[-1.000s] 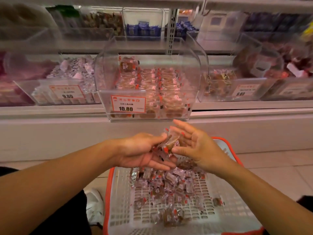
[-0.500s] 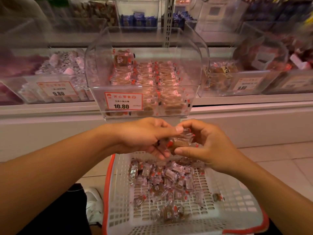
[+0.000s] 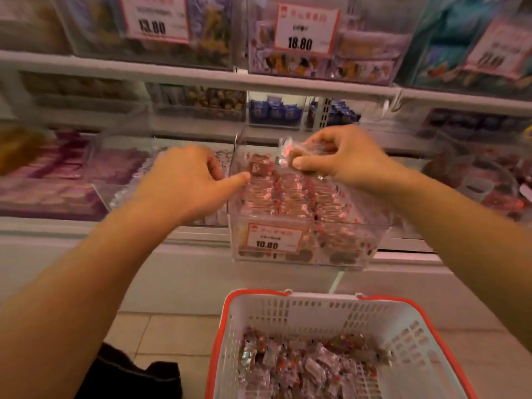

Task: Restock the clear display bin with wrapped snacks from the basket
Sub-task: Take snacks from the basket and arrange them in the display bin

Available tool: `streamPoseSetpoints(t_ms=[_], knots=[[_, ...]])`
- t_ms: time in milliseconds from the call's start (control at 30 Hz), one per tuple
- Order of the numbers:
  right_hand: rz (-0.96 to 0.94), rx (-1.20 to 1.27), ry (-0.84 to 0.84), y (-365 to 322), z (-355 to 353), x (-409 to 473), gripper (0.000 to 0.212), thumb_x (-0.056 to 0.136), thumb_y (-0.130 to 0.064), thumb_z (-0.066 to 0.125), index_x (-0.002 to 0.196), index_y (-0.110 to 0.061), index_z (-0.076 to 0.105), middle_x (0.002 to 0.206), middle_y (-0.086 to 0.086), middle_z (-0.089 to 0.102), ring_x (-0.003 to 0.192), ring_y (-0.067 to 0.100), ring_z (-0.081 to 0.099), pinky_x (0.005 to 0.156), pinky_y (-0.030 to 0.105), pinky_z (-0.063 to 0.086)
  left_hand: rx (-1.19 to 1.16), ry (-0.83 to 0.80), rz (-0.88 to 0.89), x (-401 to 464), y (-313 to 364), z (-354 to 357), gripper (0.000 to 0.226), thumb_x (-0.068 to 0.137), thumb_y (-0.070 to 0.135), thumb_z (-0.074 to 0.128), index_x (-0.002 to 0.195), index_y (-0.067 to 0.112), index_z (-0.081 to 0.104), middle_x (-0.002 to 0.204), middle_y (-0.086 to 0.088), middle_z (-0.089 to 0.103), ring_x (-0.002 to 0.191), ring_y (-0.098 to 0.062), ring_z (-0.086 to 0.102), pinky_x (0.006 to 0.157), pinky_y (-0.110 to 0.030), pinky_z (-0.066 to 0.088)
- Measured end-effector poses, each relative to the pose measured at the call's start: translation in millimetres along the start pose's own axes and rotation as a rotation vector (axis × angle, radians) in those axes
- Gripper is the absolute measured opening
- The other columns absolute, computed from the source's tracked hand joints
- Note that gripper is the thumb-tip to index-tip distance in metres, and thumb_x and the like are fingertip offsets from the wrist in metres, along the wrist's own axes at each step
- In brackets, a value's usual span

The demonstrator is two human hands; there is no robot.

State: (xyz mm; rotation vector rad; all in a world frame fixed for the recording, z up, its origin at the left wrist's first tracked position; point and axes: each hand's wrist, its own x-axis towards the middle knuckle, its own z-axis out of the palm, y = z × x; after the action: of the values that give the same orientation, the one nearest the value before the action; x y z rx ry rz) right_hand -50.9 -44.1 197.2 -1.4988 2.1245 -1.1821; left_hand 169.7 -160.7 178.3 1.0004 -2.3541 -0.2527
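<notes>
R hand (image 3: 342, 159) pinches a small bunch of wrapped snacks (image 3: 290, 152) btwn thumb & curled fingers, held over the clear display bin (image 3: 302, 259). L hand (image 3: 184, 180) holds nothing, index finger out, tip at the bin's left wall near an upright snack; other fingers curled. Bin: rows of snacks, too many to count, 1 price tag (image 3: 273, 239) reading 10.80. 1 white basket (image 3: 322, 315) w/ red rim on floor below, more snacks inside.

Clear glossy plastic bin (image 3: 311, 234), shiny crinkled wrappers (image 3: 290, 151), matt perforated plastic basket (image 3: 322, 318).
</notes>
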Motion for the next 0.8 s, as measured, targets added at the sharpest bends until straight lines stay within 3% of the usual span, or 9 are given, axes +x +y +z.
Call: streamPoseSetpoints(t_ms=[67, 167, 300, 400, 500, 567, 633, 800], knots=[[0.065, -0.083, -0.103, 7.6, 25.8, 44.8, 0.029, 0.076, -0.027, 0.085, 0.095, -0.009, 0.072, 0.084, 0.009, 0.076, 0.079, 0.025, 0.073, 0.071, 0.037, 0.060, 0.039, -0.191, 0.066, 4.3, -8.3, 13.5, 0.035, 0.084, 0.048, 0.063, 0.065, 0.019, 0.060, 0.062, 0.002, 0.060, 0.063, -0.016, 0.058, 0.059, -0.032, 0.044], [0.063, -0.221, -0.157, 16.9, 66.4, 86.1, 0.040, 0.078, -0.027, 0.084, 0.103, -0.002, 0.068, 0.094, 0.018, 0.073, 0.088, 0.032, 0.071, 0.080, 0.047, 0.058, 0.033, -0.218, 0.127, 10.1, -12.3, 21.8, 0.032, 0.085, 0.032, 0.061, 0.058, 0.019, 0.052, 0.060, 0.002, 0.056, 0.061, -0.017, 0.054, 0.055, -0.031, 0.041], [-0.066, -0.545, -0.141, 32.1, 97.9, 112.0, 0.042, 0.083, -0.032, 0.079, 0.111, -0.005, 0.066, 0.102, 0.011, 0.067, 0.089, 0.025, 0.060, 0.074, 0.032, 0.044, 0.018, -0.201, 0.153, 13.7, -16.9, 23.9, 0.031, 0.084, 0.028, 0.061, 0.055, 0.019, 0.052, 0.056, 0.002, 0.053, 0.055, -0.012, 0.049, 0.048, -0.027, 0.030], [-0.210, -0.696, -0.180, 45.3, 101.3, 117.8, 0.044, 0.088, -0.038, 0.071, 0.122, -0.011, 0.062, 0.127, 0.016, 0.057, 0.110, 0.029, 0.052, 0.091, 0.034, 0.043, -0.005, -0.224, 0.183, 15.0, -18.7, 23.5, 0.029, 0.084, 0.027, 0.060, 0.058, 0.017, 0.054, 0.057, 0.000, 0.055, 0.055, -0.015, 0.052, 0.048, -0.027, 0.033], [-0.289, -0.919, -0.236, 53.5, 95.6, 121.7, 0.073, 0.091, -0.051, 0.061, 0.153, -0.025, 0.032, 0.161, 0.009, 0.021, 0.144, 0.032, 0.020, 0.116, 0.045, 0.027, -0.016, -0.230, 0.216, 17.3, -21.7, 23.4, 0.029, 0.085, 0.028, 0.060, 0.059, 0.016, 0.056, 0.058, -0.003, 0.056, 0.055, -0.017, 0.053, 0.049, -0.028, 0.036], [-0.292, -0.969, -0.362, 59.9, 90.3, 123.9, 0.082, 0.094, -0.054, 0.054, 0.158, -0.023, 0.012, 0.166, 0.006, 0.008, 0.150, 0.030, 0.009, 0.121, 0.044, 0.017, -0.022, -0.242, 0.222, 18.0, -22.9, 23.8, 0.029, 0.086, 0.029, 0.060, 0.060, 0.016, 0.057, 0.059, -0.003, 0.057, 0.056, -0.017, 0.054, 0.050, -0.029, 0.038], [-0.282, -0.962, -0.470, 66.6, 85.5, 126.4, 0.083, 0.098, -0.052, 0.049, 0.158, -0.021, 0.003, 0.166, 0.006, 0.004, 0.151, 0.028, 0.007, 0.123, 0.043, 0.012, -0.026, -0.253, 0.222, 17.8, -23.0, 24.4, 0.029, 0.086, 0.030, 0.060, 0.061, 0.016, 0.057, 0.059, -0.002, 0.057, 0.056, -0.016, 0.054, 0.050, -0.028, 0.037], [-0.284, -0.923, -0.413, 59.4, 80.3, 142.1, 0.074, 0.096, -0.042, 0.059, 0.157, -0.029, 0.019, 0.164, 0.005, 0.017, 0.148, 0.028, 0.022, 0.120, 0.041, 0.020, -0.029, -0.253, 0.193, 18.3, -21.2, 23.9, 0.027, 0.085, 0.028, 0.059, 0.061, 0.018, 0.055, 0.062, -0.001, 0.055, 0.058, -0.018, 0.054, 0.052, -0.030, 0.038]])
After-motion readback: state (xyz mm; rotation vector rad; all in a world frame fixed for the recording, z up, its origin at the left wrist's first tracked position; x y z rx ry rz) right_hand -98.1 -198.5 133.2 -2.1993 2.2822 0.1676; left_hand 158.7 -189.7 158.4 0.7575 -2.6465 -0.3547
